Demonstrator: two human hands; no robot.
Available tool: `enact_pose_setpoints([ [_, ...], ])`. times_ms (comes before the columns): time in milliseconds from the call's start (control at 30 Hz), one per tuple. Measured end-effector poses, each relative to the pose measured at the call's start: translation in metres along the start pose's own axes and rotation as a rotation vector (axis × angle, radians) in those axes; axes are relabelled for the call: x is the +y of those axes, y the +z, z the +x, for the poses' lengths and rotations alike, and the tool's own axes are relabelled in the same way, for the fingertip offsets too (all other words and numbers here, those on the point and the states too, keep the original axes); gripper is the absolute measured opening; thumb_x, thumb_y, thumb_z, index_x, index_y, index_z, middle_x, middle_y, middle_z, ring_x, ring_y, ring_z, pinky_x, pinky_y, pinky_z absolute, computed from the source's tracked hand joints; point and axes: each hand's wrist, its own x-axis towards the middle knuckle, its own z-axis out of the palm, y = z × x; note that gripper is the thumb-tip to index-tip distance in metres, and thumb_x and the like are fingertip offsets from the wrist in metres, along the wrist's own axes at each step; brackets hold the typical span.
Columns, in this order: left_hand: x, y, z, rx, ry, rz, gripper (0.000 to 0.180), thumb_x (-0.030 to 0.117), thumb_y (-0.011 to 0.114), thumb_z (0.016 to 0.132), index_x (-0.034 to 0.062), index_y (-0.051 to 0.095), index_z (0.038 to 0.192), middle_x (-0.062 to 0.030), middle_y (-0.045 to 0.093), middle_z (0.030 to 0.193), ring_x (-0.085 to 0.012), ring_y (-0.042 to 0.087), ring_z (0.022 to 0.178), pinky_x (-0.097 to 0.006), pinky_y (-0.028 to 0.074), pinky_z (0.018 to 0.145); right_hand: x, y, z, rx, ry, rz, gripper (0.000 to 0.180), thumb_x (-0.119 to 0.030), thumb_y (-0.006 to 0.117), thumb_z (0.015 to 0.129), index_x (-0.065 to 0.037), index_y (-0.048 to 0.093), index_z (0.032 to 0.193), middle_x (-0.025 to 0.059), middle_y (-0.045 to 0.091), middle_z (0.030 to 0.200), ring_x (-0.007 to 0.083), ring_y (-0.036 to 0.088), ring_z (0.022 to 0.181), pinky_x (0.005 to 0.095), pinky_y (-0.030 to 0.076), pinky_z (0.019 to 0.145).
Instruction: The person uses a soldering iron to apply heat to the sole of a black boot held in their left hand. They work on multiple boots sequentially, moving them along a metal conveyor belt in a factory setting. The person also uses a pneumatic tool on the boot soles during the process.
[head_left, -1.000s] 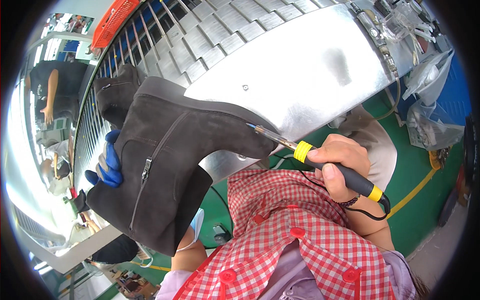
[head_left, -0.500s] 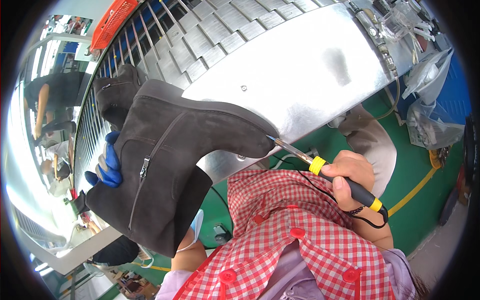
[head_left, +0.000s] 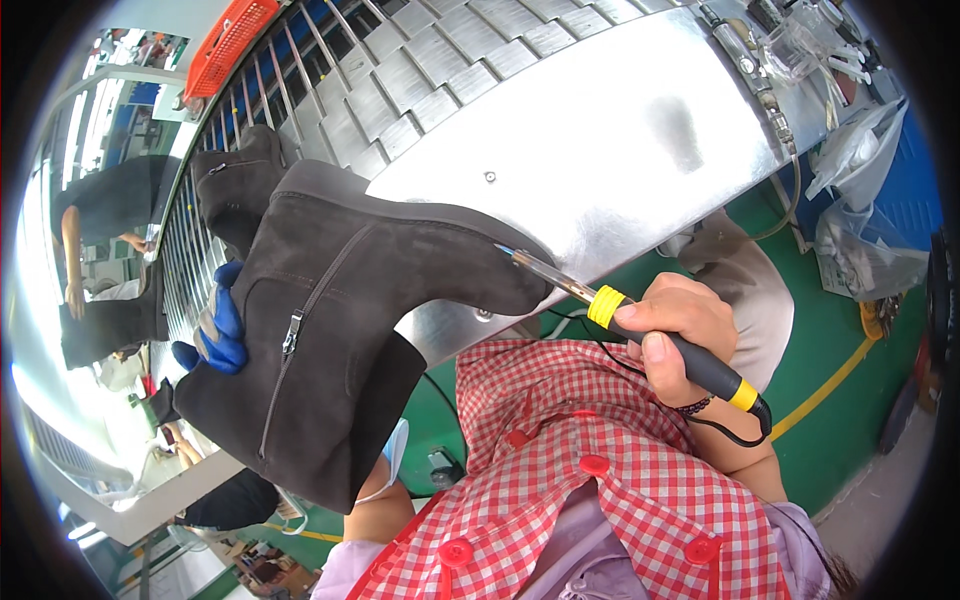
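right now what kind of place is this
Probably a shoe factory line: a slatted metal conveyor carries a dark boot, and the right hand holds a corded hot tool against a brown suede boot.

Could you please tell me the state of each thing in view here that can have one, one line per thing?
Dark suede boot: held up off the bench, toe to the right, side zip closed.
Left hand: blue-gloved, gripping the boot's shaft.
Right hand: bare, shut on the corded tool.
Corded tool: black handle with yellow bands, metal tip at the boot's toe.
Second boot: lying on the slatted conveyor.
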Motion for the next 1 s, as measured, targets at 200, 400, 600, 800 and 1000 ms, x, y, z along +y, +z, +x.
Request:
enact_pose_setpoints([
  [200, 0.005, -0.003, -0.003, 0.016, 0.013, 0.060, 0.028, 0.020, 0.063, 0.093, -0.0007, 0.060, 0.112, -0.0061, 0.066, 0.096, -0.0194, 0.063, 0.092, -0.032, 0.046, 0.095, 0.002, 0.003, -0.001, 0.002, 0.030, 0.023, 0.020, -0.003, 0.060, 0.069, -0.001, 0.069, 0.087, 0.0075, 0.069, 0.073, 0.0173, 0.053, 0.048, 0.0289, 0.042, 0.046],
  [400, 0.011, 0.004, -0.011, 0.048, 0.010, 0.260, 0.031, 0.018, 0.065, 0.092, -0.0021, 0.061, 0.115, -0.0068, 0.068, 0.099, -0.0204, 0.065, 0.094, -0.032, 0.046, 0.095, 0.009, -0.006, -0.014, -0.007, 0.037, -0.012, 0.020, -0.002, 0.060, 0.069, -0.001, 0.069, 0.087, 0.0068, 0.069, 0.073, 0.0170, 0.052, 0.049, 0.0289, 0.042, 0.046],
  [600, 0.008, -0.007, -0.018, -0.114, 0.425, 0.383, 0.036, 0.013, 0.069, 0.087, -0.0040, 0.062, 0.119, -0.0080, 0.069, 0.102, -0.0233, 0.063, 0.102, -0.031, 0.043, 0.101, 0.015, -0.007, -0.032, 0.020, 0.024, -0.072, 0.021, -0.003, 0.060, 0.070, -0.002, 0.069, 0.090, 0.0058, 0.066, 0.068, 0.0172, 0.052, 0.048, 0.0295, 0.042, 0.045],
  [800, 0.017, 0.004, -0.013, -0.120, 0.380, 0.369, 0.028, 0.011, 0.070, 0.081, -0.0016, 0.069, 0.105, -0.0112, 0.070, 0.105, -0.0249, 0.063, 0.103, -0.031, 0.042, 0.102, 0.014, -0.001, -0.037, -0.002, -0.088, -0.198, 0.021, -0.006, 0.062, 0.071, -0.004, 0.069, 0.090, 0.0041, 0.061, 0.062, 0.0175, 0.053, 0.047, 0.0291, 0.043, 0.044],
  [1000, 0.073, 0.000, -0.018, -0.211, 0.503, 0.745, 0.026, 0.014, 0.071, 0.078, 0.0012, 0.071, 0.101, -0.0110, 0.071, 0.100, -0.0251, 0.065, 0.096, -0.033, 0.044, 0.098, 0.011, 0.001, -0.046, -0.012, -0.095, -0.223, 0.020, -0.008, 0.063, 0.070, -0.004, 0.070, 0.088, 0.0035, 0.060, 0.059, 0.0171, 0.053, 0.047, 0.0284, 0.042, 0.043],
])
